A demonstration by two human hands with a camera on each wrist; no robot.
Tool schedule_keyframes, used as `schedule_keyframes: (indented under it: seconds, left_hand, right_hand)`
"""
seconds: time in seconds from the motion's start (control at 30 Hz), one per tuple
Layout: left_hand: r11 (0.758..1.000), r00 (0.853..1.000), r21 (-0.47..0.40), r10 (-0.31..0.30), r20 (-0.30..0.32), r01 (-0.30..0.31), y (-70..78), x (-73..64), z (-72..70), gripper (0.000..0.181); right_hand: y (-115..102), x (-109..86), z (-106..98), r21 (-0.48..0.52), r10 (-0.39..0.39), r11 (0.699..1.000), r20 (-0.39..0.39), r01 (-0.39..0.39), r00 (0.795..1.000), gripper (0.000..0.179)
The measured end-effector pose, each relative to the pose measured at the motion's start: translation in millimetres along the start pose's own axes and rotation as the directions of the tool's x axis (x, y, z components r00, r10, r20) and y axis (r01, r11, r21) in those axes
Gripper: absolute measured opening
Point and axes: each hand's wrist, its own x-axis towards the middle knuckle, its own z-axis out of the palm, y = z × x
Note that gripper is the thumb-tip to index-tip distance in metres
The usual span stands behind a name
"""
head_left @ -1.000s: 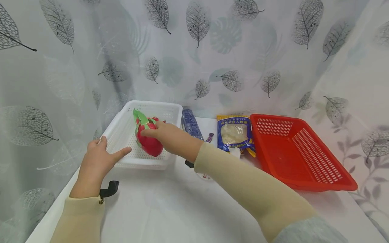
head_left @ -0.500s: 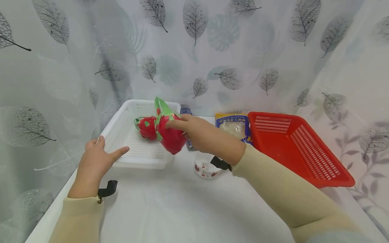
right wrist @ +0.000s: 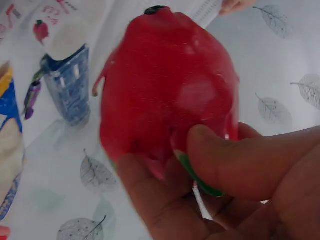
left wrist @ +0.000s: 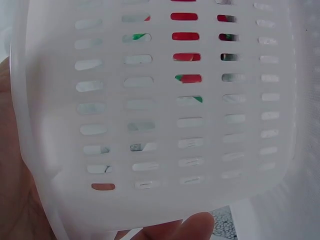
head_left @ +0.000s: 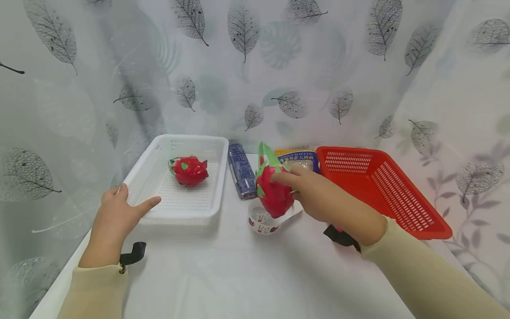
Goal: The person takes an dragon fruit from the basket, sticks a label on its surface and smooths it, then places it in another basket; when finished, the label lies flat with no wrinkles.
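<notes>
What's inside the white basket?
A red dragon fruit lies on the white basket's floor. It covers the patch directly beneath it, so I can't tell whether anything sits there.

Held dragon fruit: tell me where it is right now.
In the head view, the held dragon fruit is just right of centre, in the person's right grip, between the white basket and the red basket.

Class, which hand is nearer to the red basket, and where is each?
Right. The right hand, holding a dragon fruit, is by the left side of the red basket; the left hand is farther off, at the near-left corner of the white basket.
</notes>
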Motion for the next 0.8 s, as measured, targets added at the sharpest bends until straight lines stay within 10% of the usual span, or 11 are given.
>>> schedule_keyframes:
  seconds: [0.43,0.8]
  left_hand:
    - [1.000,1.000,0.011,-0.016,-0.001,0.016,1.6,-0.9,1.4,0.133]
    - [1.000,1.000,0.016,-0.010,-0.010,0.010,-0.4,-0.7,2.3,0.132]
  right_hand:
    - [25,-63.4,27,0.049,0.212,0.976,0.005,-0.212,0.977,0.071]
    - [31,-76.0,56,0.116,0.319,0.939,0.048,-0.323,0.947,0.075]
